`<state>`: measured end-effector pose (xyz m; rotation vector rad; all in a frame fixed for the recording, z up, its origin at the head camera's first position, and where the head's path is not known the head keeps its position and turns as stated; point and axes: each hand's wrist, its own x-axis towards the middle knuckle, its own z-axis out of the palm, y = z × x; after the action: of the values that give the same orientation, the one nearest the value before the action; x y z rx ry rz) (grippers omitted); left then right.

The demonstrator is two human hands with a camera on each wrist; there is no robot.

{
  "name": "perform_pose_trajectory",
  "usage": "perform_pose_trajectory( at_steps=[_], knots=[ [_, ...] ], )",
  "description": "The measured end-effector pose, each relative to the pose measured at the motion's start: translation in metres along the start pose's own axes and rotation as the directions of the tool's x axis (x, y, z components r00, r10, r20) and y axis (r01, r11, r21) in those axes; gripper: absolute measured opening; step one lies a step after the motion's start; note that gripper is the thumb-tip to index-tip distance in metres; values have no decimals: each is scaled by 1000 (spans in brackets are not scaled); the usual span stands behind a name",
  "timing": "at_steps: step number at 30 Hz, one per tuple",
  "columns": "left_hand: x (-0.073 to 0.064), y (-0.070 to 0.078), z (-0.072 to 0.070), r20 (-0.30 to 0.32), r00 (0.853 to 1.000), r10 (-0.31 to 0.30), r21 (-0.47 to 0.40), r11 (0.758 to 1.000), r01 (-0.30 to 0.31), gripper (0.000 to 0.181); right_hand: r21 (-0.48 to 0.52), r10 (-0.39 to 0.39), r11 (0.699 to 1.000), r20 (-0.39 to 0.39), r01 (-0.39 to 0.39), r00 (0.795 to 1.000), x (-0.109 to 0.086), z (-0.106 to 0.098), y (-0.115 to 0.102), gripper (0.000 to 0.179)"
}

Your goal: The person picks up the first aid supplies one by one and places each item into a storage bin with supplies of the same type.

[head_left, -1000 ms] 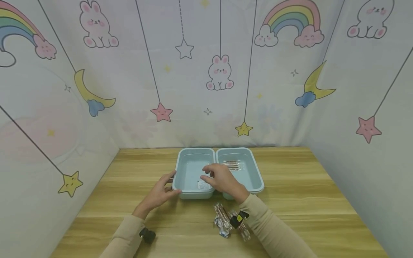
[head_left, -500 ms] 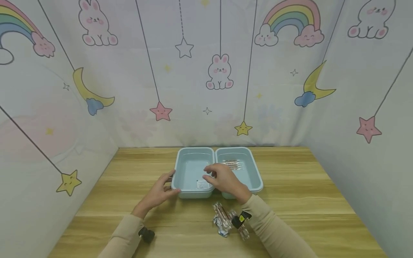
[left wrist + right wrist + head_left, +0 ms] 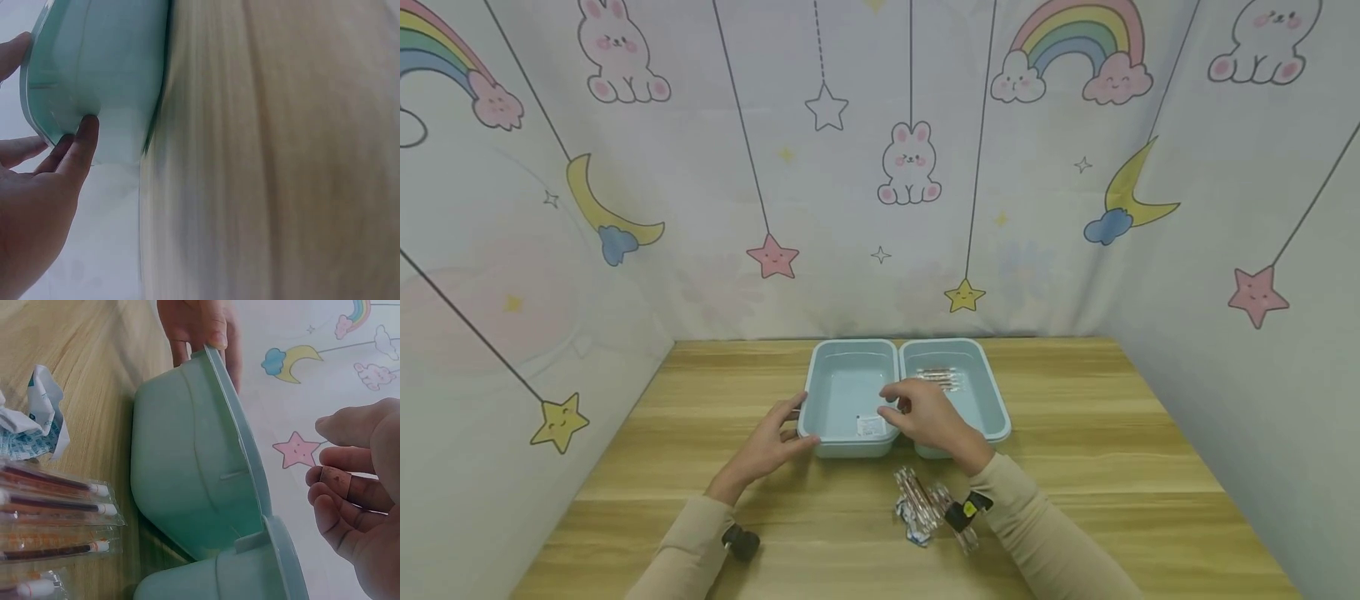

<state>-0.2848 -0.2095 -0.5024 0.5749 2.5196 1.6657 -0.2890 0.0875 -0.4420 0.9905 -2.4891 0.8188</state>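
Note:
My left hand (image 3: 760, 450) rests against the left side of the left pale blue plastic basin (image 3: 853, 449). Its thumb touches the front rim, and its fairly straight fingertips (image 3: 88, 125) lie on the outer wall. Loosely bent over that basin's right part is my right hand (image 3: 928, 414), with nothing visible between thumb and fingers. A tan adhesive bandage (image 3: 335, 482) wraps one finger. A small white printed packet (image 3: 870, 426) lies inside the left basin. In the right basin (image 3: 997, 400) are several clear-wrapped swabs (image 3: 940, 379) with brown shafts.
More wrapped brown swabs (image 3: 916, 497) lie in front of the basins, partly under the right wrist. Crumpled white-and-blue paper (image 3: 913, 530) touches them. The wooden table (image 3: 1097, 467) meets a patterned curtain (image 3: 850, 300) at the back.
My right hand has shifted slightly to the right over the basins, its fingers still loosely bent. My left hand stays at the basin. The head view has tilted down slightly.

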Motion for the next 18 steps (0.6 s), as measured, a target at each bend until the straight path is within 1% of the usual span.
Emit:
perform_pose_trajectory(
  at_steps=[6, 12, 18],
  knots=[
    [0, 0, 0, 8, 1000, 23, -16, 1000, -23, 85, -5, 4, 1000, 9, -4, 1000, -4, -2, 0, 19],
    [0, 0, 0, 11, 1000, 13, -8, 1000, -13, 86, 5, -4, 1000, 3, 4, 1000, -9, -4, 2, 19],
    [0, -2, 0, 5, 1000, 6, -6, 1000, -6, 85, 24, 6, 1000, -6, -6, 1000, -14, -5, 3, 20]
  ],
)
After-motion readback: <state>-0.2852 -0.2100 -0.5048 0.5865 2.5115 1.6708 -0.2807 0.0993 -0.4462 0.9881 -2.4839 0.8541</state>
